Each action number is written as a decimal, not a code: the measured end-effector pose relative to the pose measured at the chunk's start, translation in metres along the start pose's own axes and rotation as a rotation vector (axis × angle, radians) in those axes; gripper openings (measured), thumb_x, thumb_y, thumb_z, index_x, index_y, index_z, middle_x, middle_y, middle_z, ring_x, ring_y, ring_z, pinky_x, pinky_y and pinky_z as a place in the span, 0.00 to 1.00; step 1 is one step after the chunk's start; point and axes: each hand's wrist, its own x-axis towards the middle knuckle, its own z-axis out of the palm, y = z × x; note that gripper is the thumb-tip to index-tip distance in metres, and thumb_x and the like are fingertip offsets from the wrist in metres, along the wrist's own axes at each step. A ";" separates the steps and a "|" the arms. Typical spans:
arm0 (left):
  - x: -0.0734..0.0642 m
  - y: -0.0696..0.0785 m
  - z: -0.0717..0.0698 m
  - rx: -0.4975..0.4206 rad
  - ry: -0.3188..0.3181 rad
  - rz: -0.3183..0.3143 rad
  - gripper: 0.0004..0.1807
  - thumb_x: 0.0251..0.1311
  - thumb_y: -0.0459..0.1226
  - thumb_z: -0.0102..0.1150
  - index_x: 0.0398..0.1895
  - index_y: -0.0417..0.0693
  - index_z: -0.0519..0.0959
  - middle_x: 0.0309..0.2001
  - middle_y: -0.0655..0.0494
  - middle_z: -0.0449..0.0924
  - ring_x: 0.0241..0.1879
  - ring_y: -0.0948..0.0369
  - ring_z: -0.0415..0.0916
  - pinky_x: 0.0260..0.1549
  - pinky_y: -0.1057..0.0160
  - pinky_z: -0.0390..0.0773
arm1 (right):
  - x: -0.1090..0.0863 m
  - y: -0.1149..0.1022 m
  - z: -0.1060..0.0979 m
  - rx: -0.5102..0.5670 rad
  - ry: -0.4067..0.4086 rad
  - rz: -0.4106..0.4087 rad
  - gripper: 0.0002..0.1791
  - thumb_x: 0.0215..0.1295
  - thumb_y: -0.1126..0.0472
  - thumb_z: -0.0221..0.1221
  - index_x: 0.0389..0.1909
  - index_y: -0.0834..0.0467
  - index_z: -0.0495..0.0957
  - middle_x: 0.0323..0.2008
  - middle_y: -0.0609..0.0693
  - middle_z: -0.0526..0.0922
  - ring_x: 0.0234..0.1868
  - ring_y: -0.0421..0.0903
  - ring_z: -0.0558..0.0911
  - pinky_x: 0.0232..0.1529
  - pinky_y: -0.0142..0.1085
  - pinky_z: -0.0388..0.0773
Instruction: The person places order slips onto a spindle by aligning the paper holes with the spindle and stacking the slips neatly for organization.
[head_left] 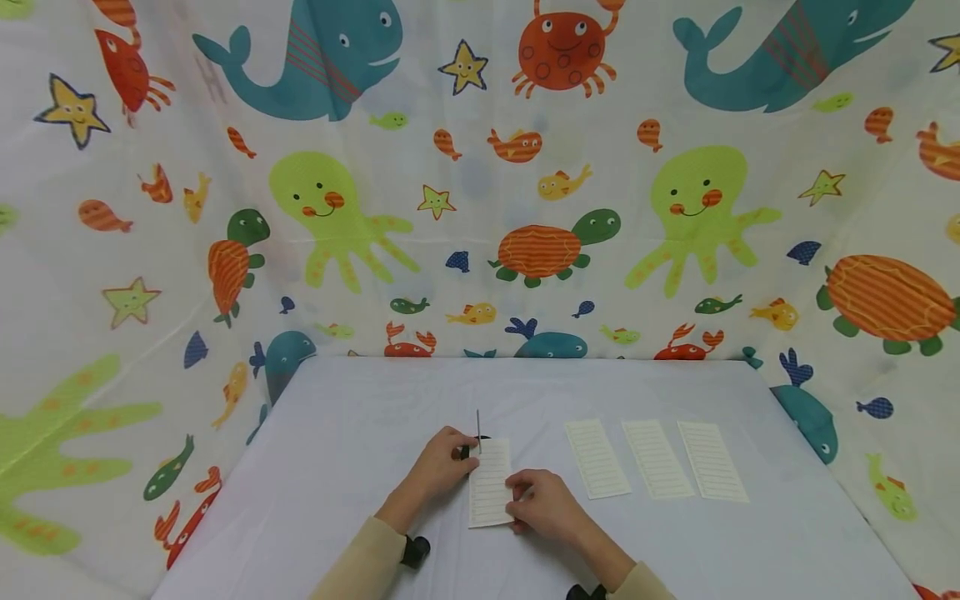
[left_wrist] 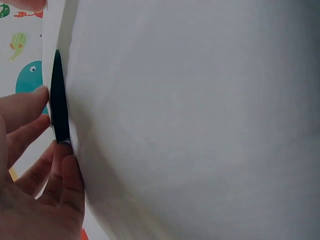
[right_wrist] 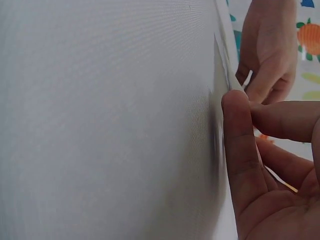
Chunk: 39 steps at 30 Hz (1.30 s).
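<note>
In the head view, an upright white card (head_left: pixel 491 492) printed with rows of lines lies between both hands. My left hand (head_left: pixel 438 460) is at its upper left corner, its fingers around a small dark, tapering object (left_wrist: pixel 59 100). A thin grey metal strip (head_left: pixel 478 422) projects past the card's top edge there. What kind of object this is, I cannot tell. My right hand (head_left: pixel 547 507) pinches the card's right edge between thumb and fingers. The right wrist view has these fingertips (right_wrist: pixel 236 102) close up, with the card seen nearly edge-on.
Three more lined cards, a left one (head_left: pixel 597 458), a middle one (head_left: pixel 657 458) and a right one (head_left: pixel 712 461), lie side by side on the white-covered table (head_left: pixel 360 408). A curtain (head_left: pixel 480 133) printed with sea animals surrounds the table at the back and sides.
</note>
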 end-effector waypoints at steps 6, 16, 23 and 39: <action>-0.001 -0.002 -0.001 -0.004 0.005 0.021 0.16 0.61 0.36 0.68 0.53 0.43 0.85 0.48 0.52 0.76 0.40 0.59 0.71 0.40 0.57 0.73 | -0.003 -0.001 -0.004 0.039 -0.014 -0.005 0.18 0.59 0.71 0.64 0.51 0.71 0.79 0.33 0.51 0.79 0.24 0.44 0.84 0.26 0.34 0.81; -0.002 0.003 -0.001 0.000 -0.005 0.013 0.18 0.61 0.37 0.68 0.54 0.42 0.85 0.50 0.49 0.76 0.42 0.57 0.72 0.43 0.54 0.74 | -0.011 0.001 -0.021 -0.084 -0.020 -0.045 0.14 0.63 0.67 0.64 0.48 0.68 0.81 0.32 0.48 0.80 0.25 0.43 0.82 0.25 0.34 0.78; -0.005 0.002 0.002 0.005 -0.005 0.005 0.19 0.61 0.37 0.68 0.55 0.42 0.84 0.52 0.49 0.76 0.43 0.56 0.72 0.45 0.53 0.74 | -0.015 0.002 -0.035 -0.245 0.021 -0.088 0.12 0.63 0.65 0.65 0.46 0.64 0.83 0.32 0.45 0.81 0.29 0.40 0.79 0.27 0.33 0.76; -0.007 0.002 0.004 0.018 0.021 0.026 0.18 0.60 0.37 0.68 0.54 0.41 0.85 0.50 0.48 0.76 0.43 0.56 0.73 0.45 0.53 0.75 | -0.017 0.000 -0.068 -0.473 0.096 -0.053 0.13 0.65 0.60 0.67 0.49 0.60 0.84 0.44 0.48 0.84 0.46 0.46 0.82 0.49 0.48 0.79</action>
